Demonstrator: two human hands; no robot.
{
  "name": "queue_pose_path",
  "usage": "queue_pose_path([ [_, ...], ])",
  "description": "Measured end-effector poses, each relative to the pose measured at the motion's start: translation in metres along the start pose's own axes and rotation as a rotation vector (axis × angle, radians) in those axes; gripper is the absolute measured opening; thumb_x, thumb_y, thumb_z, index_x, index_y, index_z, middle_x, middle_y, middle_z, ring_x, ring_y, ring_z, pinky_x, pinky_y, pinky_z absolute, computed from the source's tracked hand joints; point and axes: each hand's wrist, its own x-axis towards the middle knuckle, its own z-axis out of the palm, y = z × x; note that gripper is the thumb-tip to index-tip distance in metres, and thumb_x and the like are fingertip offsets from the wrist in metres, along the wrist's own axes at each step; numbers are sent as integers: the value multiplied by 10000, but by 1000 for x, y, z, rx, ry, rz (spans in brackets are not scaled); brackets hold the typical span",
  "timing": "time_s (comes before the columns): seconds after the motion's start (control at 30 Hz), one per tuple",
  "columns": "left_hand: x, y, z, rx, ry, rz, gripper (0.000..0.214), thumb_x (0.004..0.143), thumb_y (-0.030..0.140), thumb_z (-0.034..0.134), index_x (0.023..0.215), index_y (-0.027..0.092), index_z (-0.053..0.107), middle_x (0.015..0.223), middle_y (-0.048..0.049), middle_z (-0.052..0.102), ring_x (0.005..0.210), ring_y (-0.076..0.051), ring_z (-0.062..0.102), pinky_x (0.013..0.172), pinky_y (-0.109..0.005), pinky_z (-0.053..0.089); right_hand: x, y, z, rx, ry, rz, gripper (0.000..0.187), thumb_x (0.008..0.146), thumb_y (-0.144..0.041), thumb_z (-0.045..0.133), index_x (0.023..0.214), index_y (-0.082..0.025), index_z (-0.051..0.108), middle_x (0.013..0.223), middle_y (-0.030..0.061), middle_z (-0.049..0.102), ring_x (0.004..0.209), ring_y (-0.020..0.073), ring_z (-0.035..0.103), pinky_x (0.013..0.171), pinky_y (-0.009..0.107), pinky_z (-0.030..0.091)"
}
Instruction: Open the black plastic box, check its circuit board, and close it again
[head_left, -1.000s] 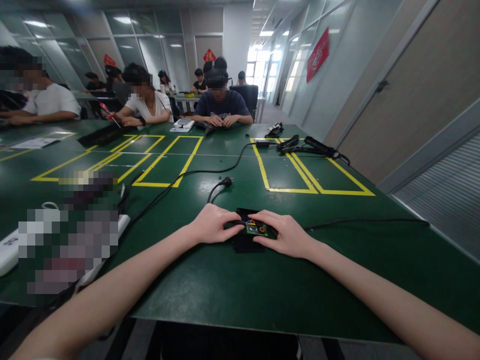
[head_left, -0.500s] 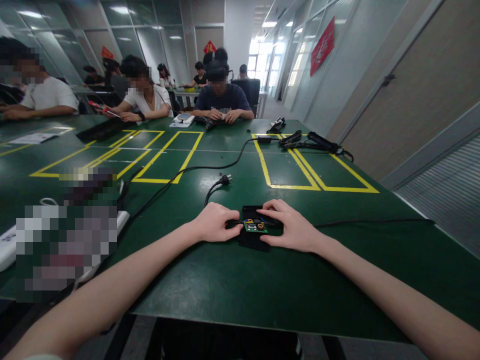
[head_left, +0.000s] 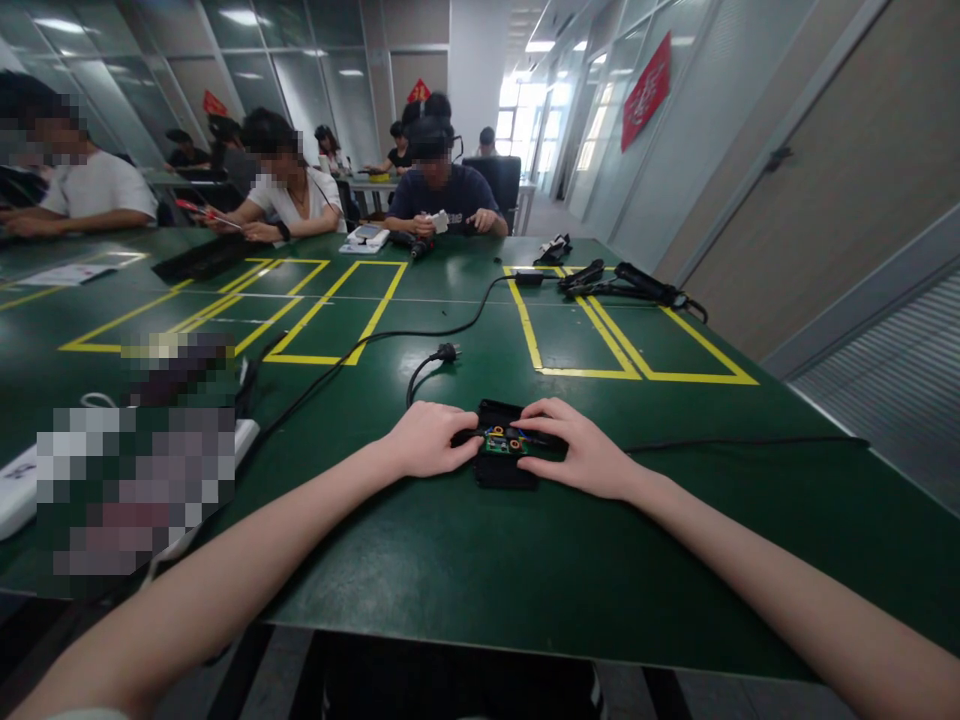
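Note:
A small open black casing (head_left: pixel 501 470) with a green circuit board (head_left: pixel 501 441) inside lies on the green table (head_left: pixel 465 570) in front of me. My left hand (head_left: pixel 427 440) grips its left side with curled fingers. My right hand (head_left: pixel 581 447) lies on its right side, fingers bent over the board's edge. A black cord with a plug (head_left: pixel 444 353) runs away from the casing's left end.
A second black cable (head_left: pixel 742 441) trails to the right. Yellow tape rectangles (head_left: pixel 600 345) mark the table. Black tools (head_left: pixel 622 285) lie at the far right, a white power strip (head_left: pixel 240 445) at the left. Several seated people work at the far side.
The casing with both hands on it has shifted slightly away from me. The person opposite has lifted a white object in their hands.

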Motion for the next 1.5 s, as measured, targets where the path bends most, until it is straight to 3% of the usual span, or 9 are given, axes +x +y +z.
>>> queue_pose_path([
  [0.23, -1, 0, -1, -6, -9, -16, 236, 1000, 354, 535, 845, 212, 643, 777, -27, 713, 738, -207, 695, 621, -265, 433, 0, 1, 4, 22, 57, 48, 349, 903, -427, 732, 1201, -246, 736, 1213, 105, 668, 1140, 293, 663, 1011, 485, 566],
  [0.33, -1, -1, 0, -15, 4, -42, 242, 1008, 368, 543, 853, 212, 644, 766, -27, 712, 726, -210, 692, 615, -268, 421, 0, -1, 0, 26, 103, 62, 348, 946, -434, 665, 1235, -242, 697, 1255, 116, 646, 1070, 272, 679, 924, 446, 591],
  [0.43, -1, -3, 0, -62, 38, -83, 264, 1015, 382, 548, 841, 211, 649, 706, -10, 685, 674, -196, 662, 600, -262, 387, 0, 0, -9, -19, 117, 87, 237, 970, -420, 614, 1076, -224, 695, 1097, 103, 683, 849, 226, 673, 753, 385, 581],
  [0.53, -2, -5, -2, -139, 103, -105, 308, 1020, 397, 531, 811, 203, 646, 646, 6, 642, 608, -170, 609, 587, -255, 356, -1, 2, -16, -31, 43, 95, 236, 994, -400, 557, 919, -216, 684, 877, 70, 716, 746, 216, 666, 673, 349, 539],
  [0.7, -7, -5, -7, -249, 150, -7, 301, 979, 383, 518, 761, 195, 605, 569, 31, 556, 517, -131, 510, 552, -244, 342, -6, -2, -24, 13, 19, 56, 306, 1012, -421, 531, 912, -206, 725, 759, 46, 729, 566, 172, 614, 551, 301, 462],
  [0.87, -11, -4, -7, -289, 62, 141, 195, 883, 306, 529, 722, 200, 558, 589, 24, 565, 521, -124, 499, 545, -238, 350, -9, -9, -25, 31, -57, -15, 309, 1019, -373, 526, 873, -209, 744, 763, 38, 745, 601, 166, 661, 576, 289, 482],
  [1.07, -9, -5, -6, -227, -18, 145, 171, 838, 292, 522, 694, 203, 547, 597, 15, 578, 533, -135, 504, 548, -246, 337, -7, -6, -18, -7, -82, -17, 321, 1031, -382, 538, 882, -198, 756, 767, 40, 757, 610, 162, 674, 578, 273, 479],
  [1.5, -9, -5, -7, -190, -28, 153, 161, 813, 233, 552, 657, 196, 537, 605, 22, 554, 539, -128, 500, 546, -246, 331, -6, -7, -14, -97, -104, -49, 292, 1034, -346, 538, 923, -197, 764, 810, 53, 775, 643, 175, 697, 611, 281, 491],
])
